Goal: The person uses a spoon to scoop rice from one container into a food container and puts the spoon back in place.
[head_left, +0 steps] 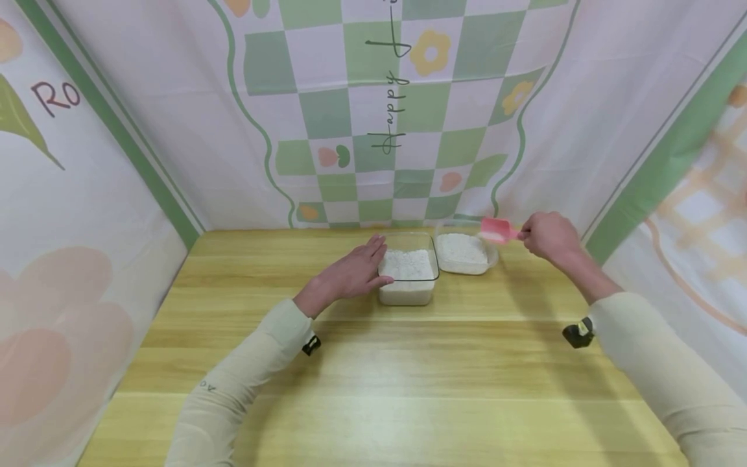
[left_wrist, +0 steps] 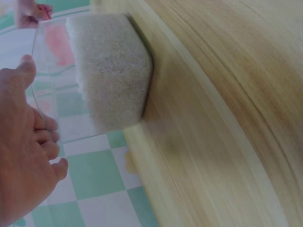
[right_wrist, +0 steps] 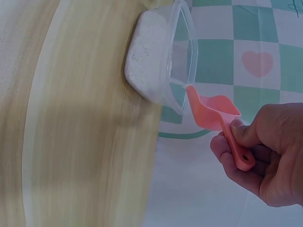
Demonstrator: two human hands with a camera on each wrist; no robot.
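Note:
A square glass container (head_left: 406,295) stands on the table, partly filled with white rice (left_wrist: 111,66). My left hand (head_left: 355,269) rests against its left side at the rim, fingers stretched toward the back and thumb near the front corner. My right hand (head_left: 548,235) grips the handle of a pink scoop (right_wrist: 213,113) with some white grains in it. The scoop hangs above the right rim of a clear plastic container (head_left: 467,267), which holds a white heap too. The two containers stand side by side, the plastic one to the right.
The wooden table (head_left: 373,389) runs toward me from both containers. Close behind them hangs a checkered curtain (head_left: 373,175), with more printed cloth at the left and right sides. A black strap piece (head_left: 578,333) shows below the right sleeve.

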